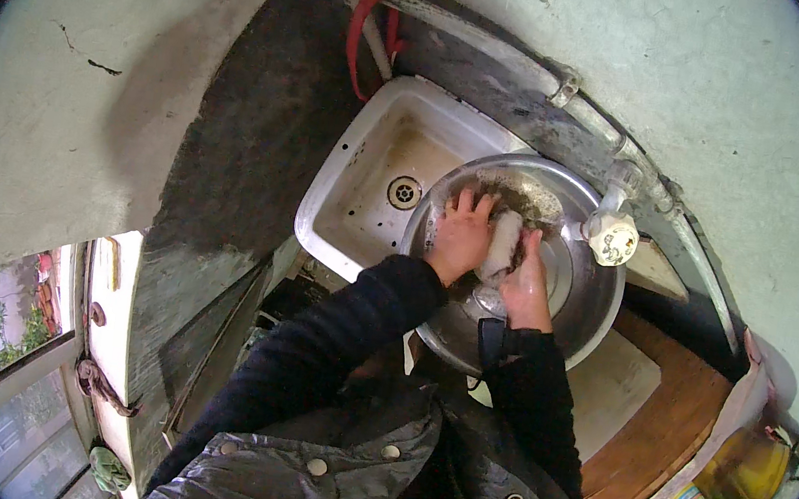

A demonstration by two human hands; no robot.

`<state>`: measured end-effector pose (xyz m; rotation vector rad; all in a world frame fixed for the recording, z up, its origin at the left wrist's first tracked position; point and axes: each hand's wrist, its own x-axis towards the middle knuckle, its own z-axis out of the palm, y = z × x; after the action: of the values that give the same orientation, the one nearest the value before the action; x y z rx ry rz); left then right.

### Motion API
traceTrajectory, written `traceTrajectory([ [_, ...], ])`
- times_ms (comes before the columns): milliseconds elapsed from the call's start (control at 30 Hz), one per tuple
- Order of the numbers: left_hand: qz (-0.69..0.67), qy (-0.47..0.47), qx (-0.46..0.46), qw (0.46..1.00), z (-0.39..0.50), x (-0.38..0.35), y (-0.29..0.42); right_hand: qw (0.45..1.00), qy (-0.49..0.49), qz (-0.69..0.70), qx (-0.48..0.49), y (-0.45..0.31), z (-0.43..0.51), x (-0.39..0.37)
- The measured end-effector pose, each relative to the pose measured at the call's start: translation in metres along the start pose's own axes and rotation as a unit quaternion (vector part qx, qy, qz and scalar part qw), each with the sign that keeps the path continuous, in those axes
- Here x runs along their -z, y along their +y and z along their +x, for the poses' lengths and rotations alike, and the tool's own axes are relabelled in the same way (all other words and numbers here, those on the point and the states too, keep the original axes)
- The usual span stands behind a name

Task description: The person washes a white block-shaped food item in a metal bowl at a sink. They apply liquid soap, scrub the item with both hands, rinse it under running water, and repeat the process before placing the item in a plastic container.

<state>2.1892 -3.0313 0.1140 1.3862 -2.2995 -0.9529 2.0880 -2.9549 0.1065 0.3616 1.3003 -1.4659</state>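
A large round metal basin (pixel 600 306) rests partly over the right side of a white enamel sink (pixel 334 199). Inside the basin are foamy water and a pale, wet, rolled item (pixel 503 244), perhaps cloth; its exact kind is unclear. My left hand (pixel 463 235) lies at the item's left side, palm down with the fingers spread. On its other side my right hand (pixel 529 285) touches or holds it, the thumb pointing up; its fingers are partly hidden. A tap with a round pale knob (pixel 613 240) reaches over the basin's right rim.
A metal pipe (pixel 598 117) runs along the wall behind the basin. Red straps (pixel 356 39) hang at the sink's far corner. A wooden board (pixel 681 408) lies right of the basin, with a large bottle of yellow liquid (pixel 748 477) beyond it. A window (pixel 16 343) stands at left.
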Motion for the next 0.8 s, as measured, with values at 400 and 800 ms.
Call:
traceTrajectory([
  [400, -0.191, -0.176, -0.094, 0.961, 0.005, 0.007, -0.004, 0.991, 0.055, -0.098, 0.078, 0.009, 0.009, 0.010],
  [800, 0.246, -0.253, -0.010, 0.936, -0.001, -0.015, -0.017, 0.973, 0.173, -0.151, 0.001, 0.006, -0.001, 0.001],
])
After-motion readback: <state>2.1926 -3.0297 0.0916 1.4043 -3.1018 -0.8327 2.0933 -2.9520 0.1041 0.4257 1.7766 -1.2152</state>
